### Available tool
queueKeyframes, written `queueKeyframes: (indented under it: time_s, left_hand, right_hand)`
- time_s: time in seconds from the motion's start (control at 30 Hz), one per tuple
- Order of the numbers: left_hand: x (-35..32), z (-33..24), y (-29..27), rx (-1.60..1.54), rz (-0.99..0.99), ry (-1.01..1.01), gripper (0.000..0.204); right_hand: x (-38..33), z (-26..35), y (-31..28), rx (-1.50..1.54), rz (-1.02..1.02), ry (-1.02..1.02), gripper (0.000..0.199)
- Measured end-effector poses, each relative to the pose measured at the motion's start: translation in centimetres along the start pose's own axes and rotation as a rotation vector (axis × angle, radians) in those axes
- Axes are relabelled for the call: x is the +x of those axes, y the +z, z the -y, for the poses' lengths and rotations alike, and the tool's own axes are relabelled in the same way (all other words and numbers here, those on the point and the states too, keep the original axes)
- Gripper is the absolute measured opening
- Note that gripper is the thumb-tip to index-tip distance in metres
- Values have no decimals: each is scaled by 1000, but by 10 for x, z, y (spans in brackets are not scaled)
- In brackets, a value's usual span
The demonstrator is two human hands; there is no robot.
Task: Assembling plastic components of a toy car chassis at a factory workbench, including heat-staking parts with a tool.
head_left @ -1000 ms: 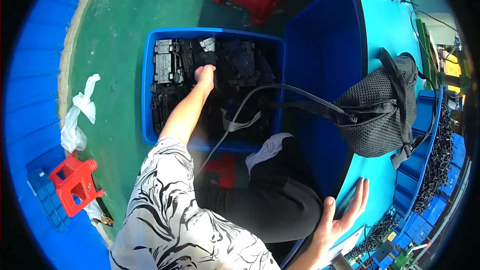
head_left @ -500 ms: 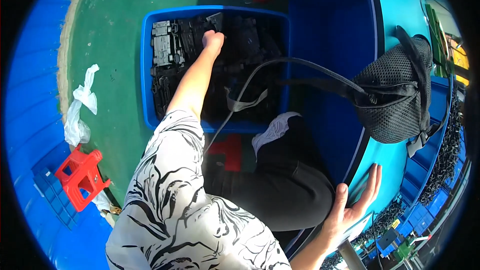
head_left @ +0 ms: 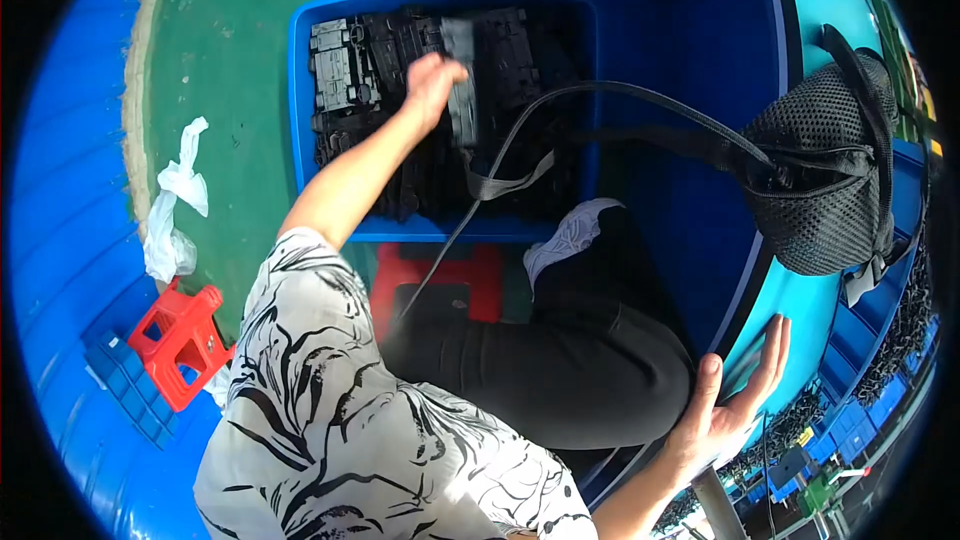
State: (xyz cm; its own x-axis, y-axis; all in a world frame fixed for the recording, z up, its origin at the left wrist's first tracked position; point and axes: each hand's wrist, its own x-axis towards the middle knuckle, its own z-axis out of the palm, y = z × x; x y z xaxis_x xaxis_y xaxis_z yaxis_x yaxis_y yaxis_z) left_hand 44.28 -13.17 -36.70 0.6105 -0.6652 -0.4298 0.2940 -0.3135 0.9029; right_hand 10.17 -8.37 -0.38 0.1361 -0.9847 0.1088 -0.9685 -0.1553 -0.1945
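Note:
My left hand (head_left: 432,85) reaches down into a blue plastic crate (head_left: 302,100) on the green floor and grips a flat black plastic part (head_left: 462,80), lifted a little above the several other black parts (head_left: 345,70) stacked in the crate. My right hand (head_left: 735,405) rests open, palm flat, on the edge of a blue worktable (head_left: 800,330) at my right. A black mesh bag (head_left: 830,190) lies on that table, and its strap (head_left: 560,105) arcs over the crate.
I sit on a red stool (head_left: 440,270), my legs in black trousers, a white shoe (head_left: 565,235) by the crate. Another red stool (head_left: 180,340) and crumpled white plastic (head_left: 175,210) lie at left. Blue bins (head_left: 860,410) stand at far right.
My left hand has closed on a black part and raised it from the stack. The view has shifted, so the crate sits higher in the picture. My right hand stays on the table edge.

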Motion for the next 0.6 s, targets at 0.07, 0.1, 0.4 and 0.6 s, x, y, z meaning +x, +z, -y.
queueKeyframes:
  time_s: [0.07,0.1,0.4,0.6]
  left_hand:
    - [-48,23,-5,108,92,41,18]
    - [-62,52,-22,379,141,132,20]
    - [-127,126,-19,850,-73,-161,33]
    - [-136,89,-24,989,52,-199,45]
  right_hand:
    - [0,0,0,3,-4,-4,62]
    - [0,1,0,6,3,-7,62]
    - [-1,4,0,59,-11,-35,60]
    - [-5,-8,2,117,-56,-32,59]
